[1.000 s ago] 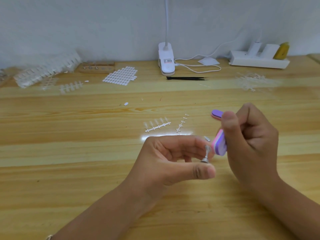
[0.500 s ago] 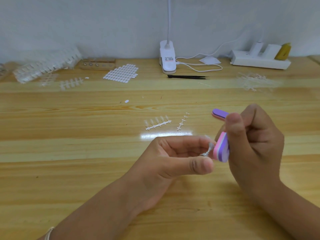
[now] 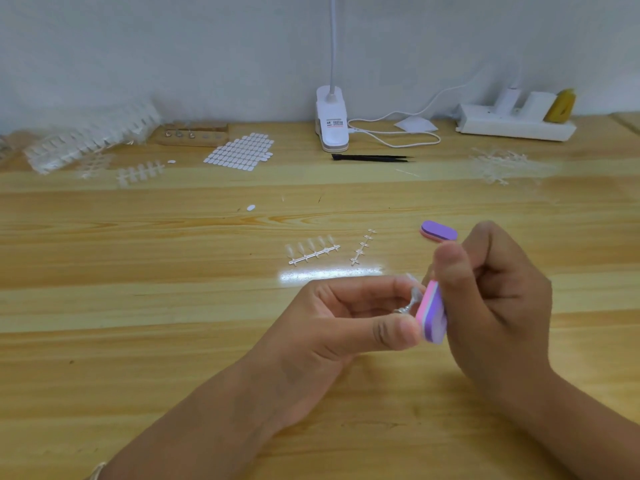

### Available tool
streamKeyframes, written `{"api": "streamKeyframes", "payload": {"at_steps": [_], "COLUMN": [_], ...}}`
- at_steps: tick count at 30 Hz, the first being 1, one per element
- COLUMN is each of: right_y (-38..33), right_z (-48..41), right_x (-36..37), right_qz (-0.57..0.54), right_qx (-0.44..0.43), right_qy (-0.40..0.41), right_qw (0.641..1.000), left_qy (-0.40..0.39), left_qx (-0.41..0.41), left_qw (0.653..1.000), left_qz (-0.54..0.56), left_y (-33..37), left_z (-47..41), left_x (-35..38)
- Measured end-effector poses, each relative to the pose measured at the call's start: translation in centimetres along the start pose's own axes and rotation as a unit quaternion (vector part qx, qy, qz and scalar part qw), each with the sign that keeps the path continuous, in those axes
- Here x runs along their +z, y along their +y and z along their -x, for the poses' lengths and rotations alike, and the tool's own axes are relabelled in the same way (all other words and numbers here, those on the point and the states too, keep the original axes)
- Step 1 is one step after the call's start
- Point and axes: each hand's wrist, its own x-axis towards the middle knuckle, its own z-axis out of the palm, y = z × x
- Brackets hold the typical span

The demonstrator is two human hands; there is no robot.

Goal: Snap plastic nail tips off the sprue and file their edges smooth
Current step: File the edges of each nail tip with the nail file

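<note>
My left hand (image 3: 349,320) pinches a small metal holder (image 3: 406,308) that carries a clear nail tip (image 3: 415,293). Against that tip presses a pink and purple file block (image 3: 431,311), gripped upright in my right hand (image 3: 491,299). A sprue with several clear nail tips (image 3: 311,251) lies on the wooden table (image 3: 173,306) just beyond my hands. Beside it rests a bare sprue strip (image 3: 362,247). A second purple file block (image 3: 439,231) lies flat behind my right hand.
At the back stand a white clip lamp (image 3: 331,119) with its cord, black tweezers (image 3: 370,157), a white power strip (image 3: 516,121), a sheet of white oval stickers (image 3: 240,152), a wooden holder block (image 3: 192,134), packs of nail tips (image 3: 90,136) and a pile of empty sprues (image 3: 502,164).
The file block has slid downward along the nail tip, and my left hand has tilted the holder more toward the file. Both hands keep their grip.
</note>
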Motion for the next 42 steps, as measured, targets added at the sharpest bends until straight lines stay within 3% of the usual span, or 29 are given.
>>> {"api": "streamKeyframes", "payload": {"at_steps": [8, 16, 27, 31, 42], "right_y": [0.6, 0.5, 0.5, 0.4, 1.6], "right_z": [-0.7, 0.2, -0.5, -0.1, -1.2], "right_x": [-0.4, -0.3, -0.4, -0.2, -0.9], "right_qz": [-0.014, 0.048, -0.023, 0.024, -0.025], "right_qx": [0.013, -0.039, -0.016, -0.028, 0.019], "right_qy": [0.017, -0.006, 0.026, 0.016, 0.035], "right_qw": [1.0, 0.998, 0.999, 0.999, 0.999], "left_qy": [0.006, 0.029, 0.006, 0.002, 0.067], "left_qx": [-0.008, -0.012, 0.003, -0.009, 0.018], "left_qw": [1.0, 0.999, 0.999, 0.999, 0.997], "left_qz": [0.003, 0.01, 0.036, 0.033, -0.023], "left_y": [-0.2, -0.1, 0.1, -0.1, 0.1], "left_z": [0.3, 0.0, -0.1, 0.0, -0.3], "left_x": [0.1, 0.1, 0.0, -0.1, -0.9]}}
